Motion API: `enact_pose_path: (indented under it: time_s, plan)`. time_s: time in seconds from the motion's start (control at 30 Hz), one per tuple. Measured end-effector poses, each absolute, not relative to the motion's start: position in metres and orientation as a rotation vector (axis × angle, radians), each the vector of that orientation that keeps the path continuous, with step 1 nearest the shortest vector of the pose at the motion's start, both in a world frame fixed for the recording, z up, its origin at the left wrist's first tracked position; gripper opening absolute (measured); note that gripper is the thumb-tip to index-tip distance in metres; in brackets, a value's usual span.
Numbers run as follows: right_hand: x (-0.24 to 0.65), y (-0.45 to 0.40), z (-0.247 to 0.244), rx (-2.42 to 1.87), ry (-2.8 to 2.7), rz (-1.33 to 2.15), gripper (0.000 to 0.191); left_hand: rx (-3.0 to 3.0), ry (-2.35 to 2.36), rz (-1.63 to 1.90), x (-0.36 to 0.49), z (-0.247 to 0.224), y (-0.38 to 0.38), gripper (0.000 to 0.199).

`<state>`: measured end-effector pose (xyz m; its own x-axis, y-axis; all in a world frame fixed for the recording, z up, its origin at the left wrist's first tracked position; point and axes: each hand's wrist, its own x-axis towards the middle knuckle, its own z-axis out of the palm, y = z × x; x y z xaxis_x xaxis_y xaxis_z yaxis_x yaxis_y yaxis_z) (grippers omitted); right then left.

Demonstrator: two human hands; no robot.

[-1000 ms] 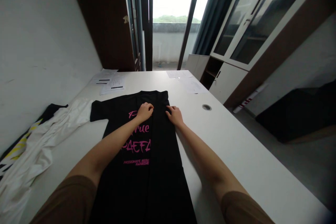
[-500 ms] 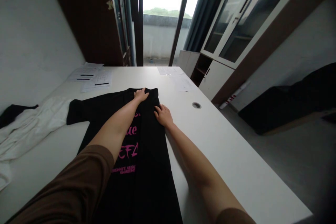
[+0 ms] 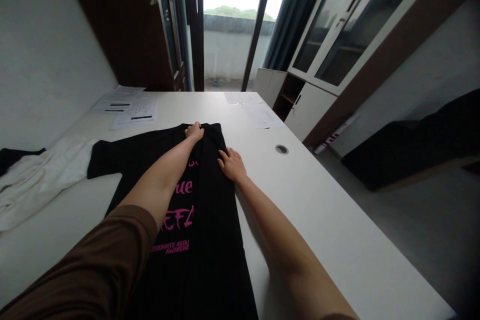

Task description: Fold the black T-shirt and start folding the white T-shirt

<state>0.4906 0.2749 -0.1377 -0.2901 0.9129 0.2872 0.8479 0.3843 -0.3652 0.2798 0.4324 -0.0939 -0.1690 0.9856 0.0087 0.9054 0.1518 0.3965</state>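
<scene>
A black T-shirt [image 3: 213, 220] with pink lettering lies on the white table, its right side folded over toward the middle and one sleeve stretched out to the left. At the collar end, my left hand [image 3: 194, 131] has its fingers curled on the black cloth, closed on it. My right hand [image 3: 232, 164] rests on the right folded edge near the shoulder, fingers spread, partly over the table. My left forearm crosses above the lettering and hides part of it.
White cloth [image 3: 48, 175] and a black piece [image 3: 18, 157] lie at the left. Papers [image 3: 137, 112] are at the far left, more sheets [image 3: 258, 114] at the far end. A round cable hole [image 3: 281, 149] is right of the shirt. Cabinets [image 3: 315, 105] stand beyond the right edge.
My left hand has moved slightly left along the collar, and its fingers have curled in on the cloth. My right hand has hardly moved. The view has shifted a little.
</scene>
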Motion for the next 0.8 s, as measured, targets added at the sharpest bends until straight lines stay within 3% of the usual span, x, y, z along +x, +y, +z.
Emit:
enact_pose_path:
  time_s: [0.17, 0.4, 0.63, 0.8]
  plan:
    - [0.491, 0.274, -0.135, -1.538, -2.235, 0.184, 0.05, 1.917, 2.223, 0.492, 0.269, -0.095, 0.426, 0.025]
    - [0.489, 0.269, -0.126, -1.616, -2.277, 0.151, 0.051, 1.891, 2.293, 0.441, 0.233, -0.083, 0.426, 0.046]
    - [0.488, 0.266, -0.12, -1.658, -2.298, 0.155, 0.052, 1.974, 2.408, 0.44, 0.206, -0.091, 0.388, 0.051]
    - [0.487, 0.268, -0.12, -1.667, -2.307, 0.135, 0.052, 1.798, 2.437, 0.411, 0.196, -0.092, 0.378, 0.038]
